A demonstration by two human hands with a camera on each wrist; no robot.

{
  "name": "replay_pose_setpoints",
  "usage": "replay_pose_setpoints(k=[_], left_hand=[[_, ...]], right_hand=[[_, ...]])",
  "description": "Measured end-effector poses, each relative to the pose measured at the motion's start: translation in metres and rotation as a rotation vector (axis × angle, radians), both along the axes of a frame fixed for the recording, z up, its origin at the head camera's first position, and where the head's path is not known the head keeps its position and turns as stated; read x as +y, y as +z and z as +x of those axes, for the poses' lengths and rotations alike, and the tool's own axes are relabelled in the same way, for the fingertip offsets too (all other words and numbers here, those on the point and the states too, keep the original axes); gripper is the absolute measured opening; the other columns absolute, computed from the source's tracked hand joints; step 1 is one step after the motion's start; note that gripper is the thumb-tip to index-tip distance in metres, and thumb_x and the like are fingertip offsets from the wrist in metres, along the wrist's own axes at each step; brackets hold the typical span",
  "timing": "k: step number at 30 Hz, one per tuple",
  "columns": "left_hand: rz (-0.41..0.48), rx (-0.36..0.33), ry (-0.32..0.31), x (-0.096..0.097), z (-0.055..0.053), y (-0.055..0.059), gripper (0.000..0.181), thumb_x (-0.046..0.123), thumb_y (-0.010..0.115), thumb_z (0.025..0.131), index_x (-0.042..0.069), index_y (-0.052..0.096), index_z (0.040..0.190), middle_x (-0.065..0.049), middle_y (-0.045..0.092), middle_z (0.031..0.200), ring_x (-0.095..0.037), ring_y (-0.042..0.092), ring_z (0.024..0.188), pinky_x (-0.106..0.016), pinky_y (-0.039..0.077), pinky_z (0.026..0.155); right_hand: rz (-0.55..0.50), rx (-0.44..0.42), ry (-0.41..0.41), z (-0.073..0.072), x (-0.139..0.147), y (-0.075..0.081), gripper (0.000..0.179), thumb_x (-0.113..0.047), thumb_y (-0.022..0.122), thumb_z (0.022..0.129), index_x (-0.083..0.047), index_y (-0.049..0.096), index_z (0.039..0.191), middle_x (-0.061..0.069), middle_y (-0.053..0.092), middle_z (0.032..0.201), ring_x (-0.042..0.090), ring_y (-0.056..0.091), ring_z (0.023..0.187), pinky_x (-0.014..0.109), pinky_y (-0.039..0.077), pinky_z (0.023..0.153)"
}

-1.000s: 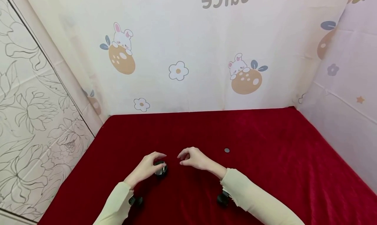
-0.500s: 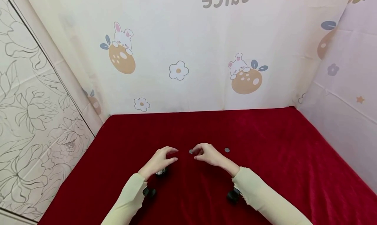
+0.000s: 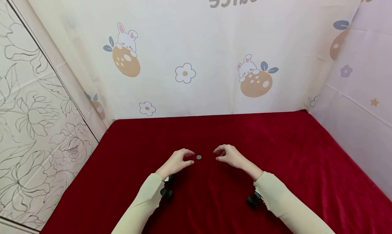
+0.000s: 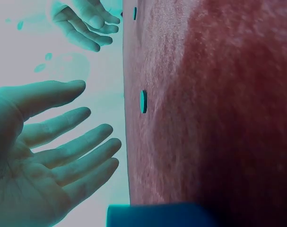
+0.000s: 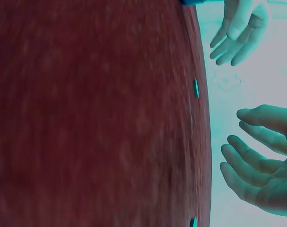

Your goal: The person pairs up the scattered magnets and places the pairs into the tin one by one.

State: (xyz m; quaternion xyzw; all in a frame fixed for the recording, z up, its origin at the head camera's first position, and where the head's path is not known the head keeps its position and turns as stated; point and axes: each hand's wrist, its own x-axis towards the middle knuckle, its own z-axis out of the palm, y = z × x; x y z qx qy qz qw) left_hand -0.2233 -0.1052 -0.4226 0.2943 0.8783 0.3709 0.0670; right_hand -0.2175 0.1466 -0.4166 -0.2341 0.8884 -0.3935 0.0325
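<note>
A small round grey disc [image 3: 199, 157] lies on the red cloth between my two hands. My left hand [image 3: 177, 162] is just left of it, fingers loosely bent and holding nothing. To the disc's right hovers my right hand [image 3: 232, 155], also relaxed, with nothing in it. In the left wrist view, the thumb and fingers of the left hand [image 4: 63, 146] are spread apart. A second disc [image 5: 194, 222] shows at the bottom of the right wrist view; the right hand hides it in the head view. Under the left wrist, a round black object [image 3: 167, 179] is mostly covered.
Red velvety cloth [image 3: 269, 138] covers the table. A pale printed curtain [image 3: 208, 91] hangs behind its far edge, and more hanging cloth [image 3: 361, 125] borders the right. A floral panel [image 3: 39, 125] stands at the left. Each wrist carries a small black camera [image 3: 253, 200].
Both hands have moved rightward and slightly farther from me. The left hand has left the round black object. The near disc has come into view, while the other has become hidden behind the right hand.
</note>
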Motion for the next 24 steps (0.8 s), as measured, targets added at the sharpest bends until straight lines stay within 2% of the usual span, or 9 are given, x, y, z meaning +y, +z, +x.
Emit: replay_pose_setpoints(k=[7, 15, 18, 24], left_hand=[[-0.03, 0.013, -0.009, 0.011, -0.007, -0.002, 0.032, 0.012, 0.061, 0.084, -0.001, 0.055, 0.113, -0.013, 0.056, 0.11, -0.027, 0.053, 0.102, -0.039, 0.043, 0.085], [-0.034, -0.018, 0.007, 0.021, -0.016, -0.007, 0.034, 0.008, 0.063, 0.081, -0.001, 0.055, 0.113, -0.014, 0.056, 0.108, -0.026, 0.053, 0.099, -0.037, 0.044, 0.084], [-0.045, -0.017, 0.015, 0.023, -0.02, -0.01, 0.034, 0.008, 0.064, 0.08, 0.0, 0.056, 0.113, -0.013, 0.055, 0.108, -0.025, 0.053, 0.098, -0.035, 0.044, 0.083], [-0.059, -0.033, 0.014, 0.028, -0.026, -0.014, 0.034, 0.007, 0.064, 0.08, 0.0, 0.056, 0.112, -0.012, 0.055, 0.11, -0.024, 0.053, 0.099, -0.034, 0.044, 0.083]], right_hand=[[0.03, 0.026, -0.052, -0.006, 0.021, -0.002, 0.023, -0.001, 0.062, 0.077, 0.007, 0.061, 0.1, 0.019, 0.061, 0.093, 0.024, 0.057, 0.076, 0.027, 0.046, 0.06], [0.076, 0.051, -0.072, -0.012, 0.043, -0.008, 0.025, 0.001, 0.063, 0.075, 0.008, 0.062, 0.099, 0.019, 0.06, 0.097, 0.03, 0.057, 0.084, 0.031, 0.047, 0.065], [0.092, 0.037, -0.08, -0.014, 0.049, -0.01, 0.026, 0.001, 0.064, 0.075, 0.008, 0.061, 0.1, 0.019, 0.06, 0.099, 0.03, 0.056, 0.086, 0.033, 0.047, 0.068], [0.094, -0.012, -0.077, -0.017, 0.057, -0.015, 0.027, 0.003, 0.063, 0.074, 0.01, 0.061, 0.1, 0.02, 0.06, 0.094, 0.031, 0.057, 0.084, 0.032, 0.047, 0.064]])
